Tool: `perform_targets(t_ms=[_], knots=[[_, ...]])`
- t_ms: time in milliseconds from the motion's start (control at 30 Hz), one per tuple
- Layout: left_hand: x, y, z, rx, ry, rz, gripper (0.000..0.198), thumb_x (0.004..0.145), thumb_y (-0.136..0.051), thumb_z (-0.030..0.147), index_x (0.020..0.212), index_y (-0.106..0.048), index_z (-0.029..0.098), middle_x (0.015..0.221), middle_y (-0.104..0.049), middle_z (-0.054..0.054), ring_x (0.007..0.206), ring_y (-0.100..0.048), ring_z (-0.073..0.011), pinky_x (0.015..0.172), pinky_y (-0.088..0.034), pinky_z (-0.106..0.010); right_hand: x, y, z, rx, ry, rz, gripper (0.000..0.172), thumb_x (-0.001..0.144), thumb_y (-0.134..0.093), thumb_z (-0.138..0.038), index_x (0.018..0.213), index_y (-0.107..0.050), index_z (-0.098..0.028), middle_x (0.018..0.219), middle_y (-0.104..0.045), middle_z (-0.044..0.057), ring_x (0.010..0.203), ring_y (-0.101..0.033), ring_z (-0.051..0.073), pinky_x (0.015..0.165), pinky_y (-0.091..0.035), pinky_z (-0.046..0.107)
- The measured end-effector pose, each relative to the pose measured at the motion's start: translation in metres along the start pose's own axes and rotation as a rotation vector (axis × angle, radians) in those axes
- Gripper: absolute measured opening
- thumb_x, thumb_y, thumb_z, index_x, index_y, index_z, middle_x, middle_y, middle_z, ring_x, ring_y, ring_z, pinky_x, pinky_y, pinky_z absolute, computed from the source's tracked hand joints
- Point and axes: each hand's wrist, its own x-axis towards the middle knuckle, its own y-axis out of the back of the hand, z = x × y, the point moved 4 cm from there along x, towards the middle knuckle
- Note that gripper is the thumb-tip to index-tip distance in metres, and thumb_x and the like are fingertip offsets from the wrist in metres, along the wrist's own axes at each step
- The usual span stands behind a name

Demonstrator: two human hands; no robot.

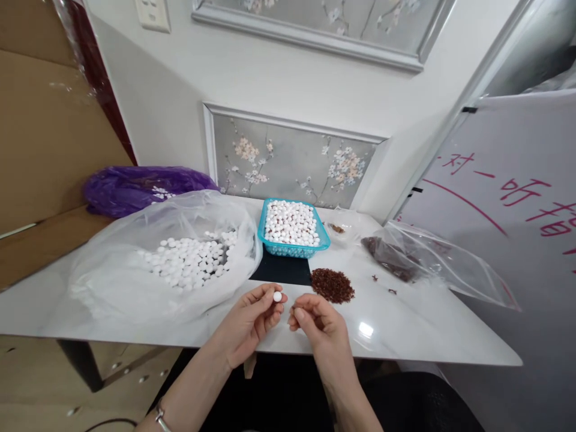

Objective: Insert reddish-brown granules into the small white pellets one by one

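Between the thumb and fingers of my left hand (pixel 254 315) is a small round white ball (pixel 278 296). My right hand (pixel 318 321) is close beside it over the table's front part, thumb and fingertips pinched together; what they hold, if anything, is too small to name. Just beyond my right hand lies a heap of small reddish-brown pieces (pixel 333 285). A turquoise basket (pixel 293 249) full of similar white balls, with brown specks among them, stands behind the hands. To the left, a large translucent plastic bag (pixel 112 279) lies open with many loose white balls (pixel 186 261) inside.
The white table (pixel 418 324) meets a wall with framed floral panels. A black mat (pixel 281 269) lies before the basket. Clear bags (pixel 432 252) with brown material are at right, a purple bag (pixel 135 186) at back left. A whiteboard (pixel 508 198) stands right, cardboard (pixel 40 132) left.
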Motion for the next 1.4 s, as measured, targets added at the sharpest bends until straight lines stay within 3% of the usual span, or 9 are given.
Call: perform_targets(t_ms=[267,500,833,1400], knots=[[-0.002,-0.004,0.001,0.002,-0.023,-0.070,0.009,0.082,-0.060,0.016,0.079,-0.066,0.010,0.073,-0.059,-0.001,0.065,-0.057,-0.0039,0.068,-0.051,-0.012,0.002,-0.010,-0.011,-0.044,0.049,0.029,0.007,0.083,-0.058,-0.022,0.079,-0.062,-0.018,0.064,-0.059,-0.002,0.061,-0.054,0.011,0.062,-0.043,0.022],[-0.002,-0.002,-0.001,0.029,-0.014,-0.016,0.007,0.077,-0.065,0.015,0.082,-0.068,0.010,0.073,-0.061,-0.001,0.063,-0.057,-0.0034,0.067,-0.050,-0.011,0.001,-0.015,-0.017,-0.167,0.139,0.053,0.009,0.083,-0.057,-0.022,0.076,-0.062,-0.018,0.074,-0.059,0.000,0.070,-0.054,0.013,0.063,-0.042,0.022],[-0.005,-0.005,0.000,0.070,-0.049,-0.026,0.008,0.076,-0.067,0.018,0.079,-0.068,0.011,0.068,-0.060,0.001,0.060,-0.053,-0.0032,0.064,-0.048,-0.012,0.000,-0.016,-0.019,-0.276,0.246,0.057,0.011,0.086,-0.053,-0.018,0.077,-0.059,-0.019,0.075,-0.056,0.001,0.071,-0.054,0.014,0.064,-0.042,0.024],[-0.005,-0.002,-0.001,0.205,-0.109,0.038,0.014,0.067,-0.075,0.024,0.076,-0.072,0.014,0.065,-0.061,0.000,0.063,-0.052,-0.0071,0.068,-0.044,-0.019,-0.003,-0.017,-0.023,-0.483,0.297,0.097,0.013,0.086,-0.050,-0.017,0.073,-0.055,-0.018,0.071,-0.055,0.001,0.067,-0.053,0.014,0.063,-0.042,0.027]])
